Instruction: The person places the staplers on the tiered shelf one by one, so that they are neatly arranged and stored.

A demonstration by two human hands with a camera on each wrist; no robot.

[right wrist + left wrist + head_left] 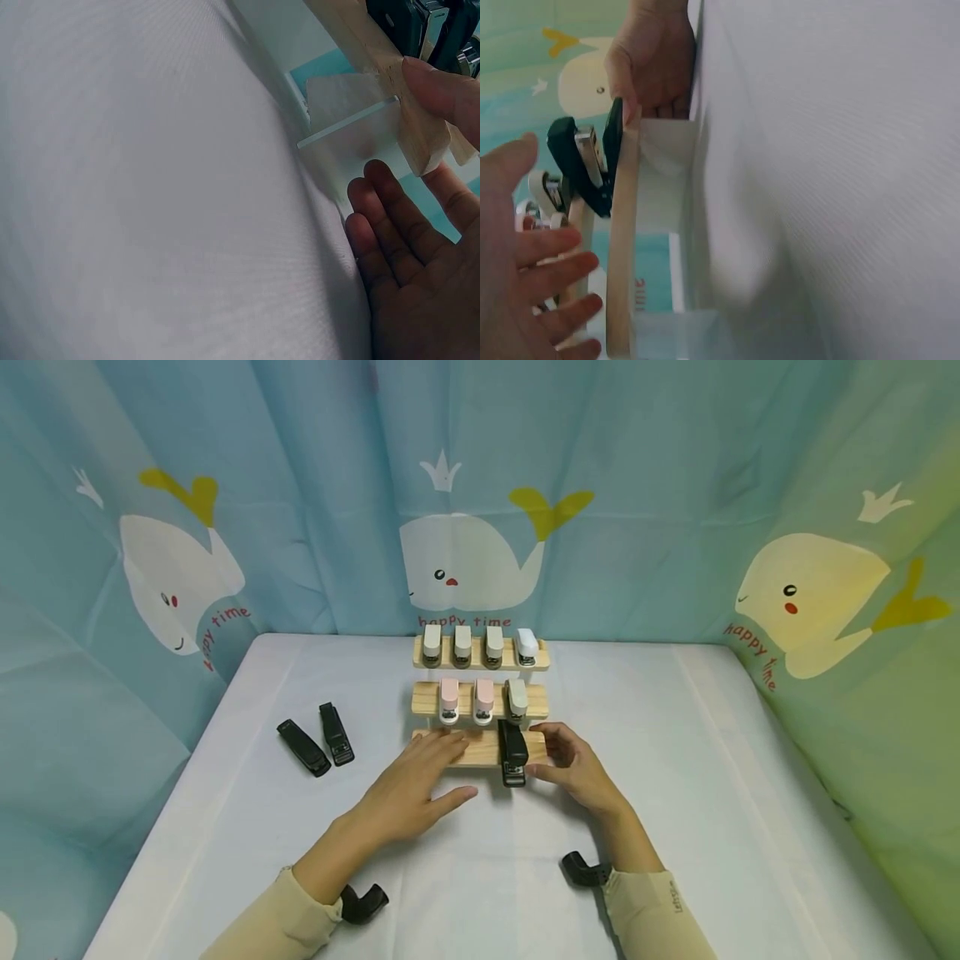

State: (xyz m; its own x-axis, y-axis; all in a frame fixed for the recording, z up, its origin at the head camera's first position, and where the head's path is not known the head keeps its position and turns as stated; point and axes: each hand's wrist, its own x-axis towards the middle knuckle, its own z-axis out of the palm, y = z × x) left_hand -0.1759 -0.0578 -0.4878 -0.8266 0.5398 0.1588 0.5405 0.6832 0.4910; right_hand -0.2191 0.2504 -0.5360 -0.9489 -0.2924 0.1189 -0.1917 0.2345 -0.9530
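Note:
A three-tier wooden stand (480,752) with translucent supports stands at the middle of the table. My right hand (581,768) holds the right end of its lowest shelf, thumb on the front edge (391,75) and forefinger behind the board; the other fingers extend below it. My left hand (408,789) is spread over the left end of that shelf, fingers straight and thumb apart, holding nothing. A black stapler (513,747) sits on the lowest shelf, right of its middle, its base jutting past the front edge. Two pink staplers (483,695) and a pale one (517,697) occupy the middle shelf.
Several small pale staplers (462,645) line the top shelf. On the table's left lie two more black staplers (303,748), side by side at a slant. A blue curtain (337,527) with whales hangs behind the white table (675,777). Black wrist mounts (585,870) protrude from the sleeves.

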